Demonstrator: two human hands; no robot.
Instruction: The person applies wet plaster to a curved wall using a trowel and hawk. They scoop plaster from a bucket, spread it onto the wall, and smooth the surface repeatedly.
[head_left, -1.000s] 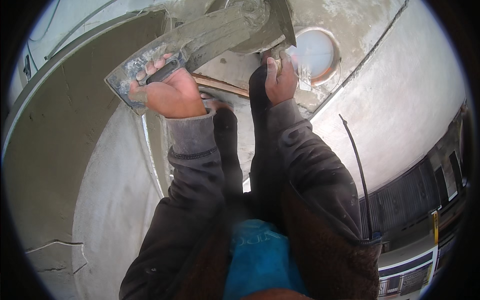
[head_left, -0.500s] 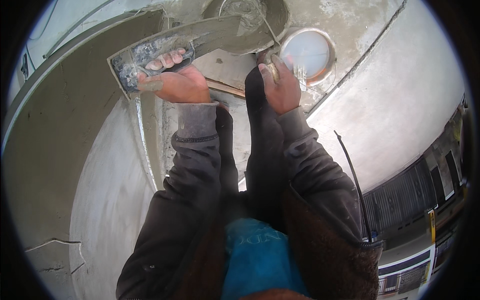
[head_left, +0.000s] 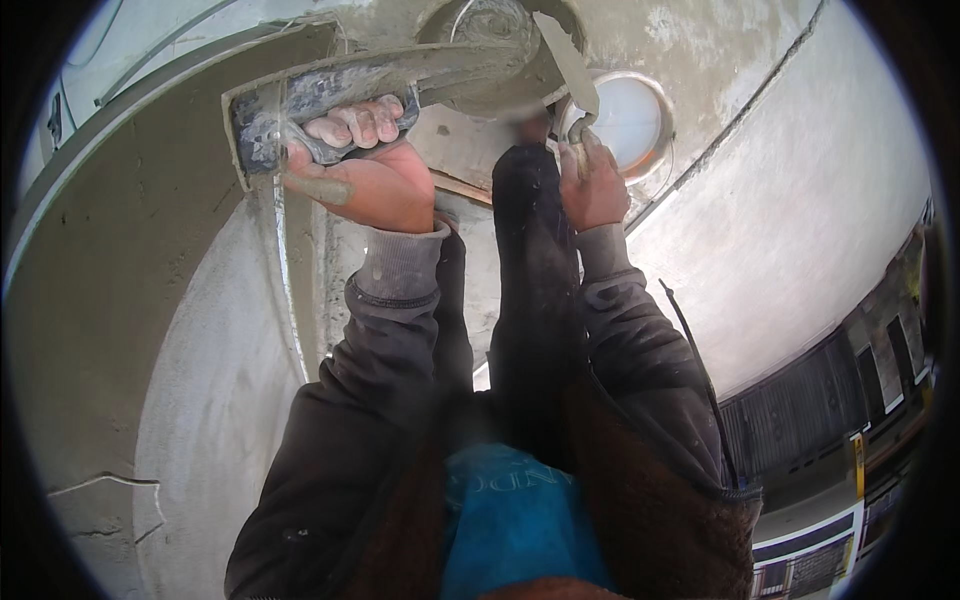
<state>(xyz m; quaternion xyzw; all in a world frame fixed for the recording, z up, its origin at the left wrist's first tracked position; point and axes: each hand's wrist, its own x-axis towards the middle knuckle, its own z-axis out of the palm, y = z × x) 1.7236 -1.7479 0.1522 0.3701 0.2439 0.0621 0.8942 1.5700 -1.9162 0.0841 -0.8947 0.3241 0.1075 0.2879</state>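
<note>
Head view: left hand (head_left: pixel 365 175) grips plaster float (head_left: pixel 380 85), long axis left-right.

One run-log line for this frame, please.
left hand: grips mortar-caked float | right hand: holds trowel | nearby: mortar bucket, round lamp

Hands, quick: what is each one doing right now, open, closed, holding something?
Left hand: closed around the handle of a mortar-caked float.
Right hand: closed on the handle of a trowel.
</note>
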